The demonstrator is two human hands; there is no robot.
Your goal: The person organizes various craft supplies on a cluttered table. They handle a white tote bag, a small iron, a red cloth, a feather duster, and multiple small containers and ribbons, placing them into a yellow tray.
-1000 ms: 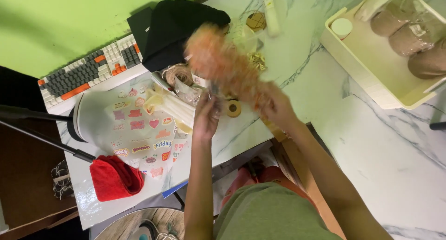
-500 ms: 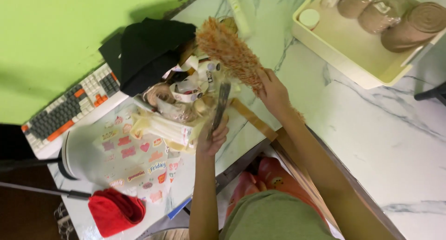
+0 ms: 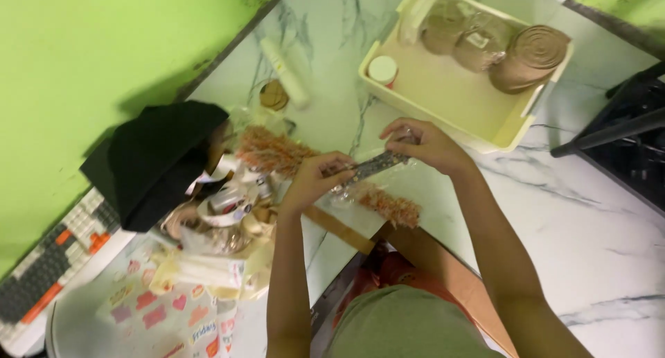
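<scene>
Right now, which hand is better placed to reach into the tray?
Probably the right hand: it sits just beside the rim of the tray. The left hand is farther from it. Both hands grip the dark strip, so one must let go first.

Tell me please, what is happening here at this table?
A person sits at a white marble table and holds a long orange fluffy strip over it with both hands. The left hand and the right hand together grip a narrow dark piece at the middle of the strip. To the left lie a black cloth, some tape rolls and a keyboard. Behind the hands, a cream tray holds containers.
</scene>
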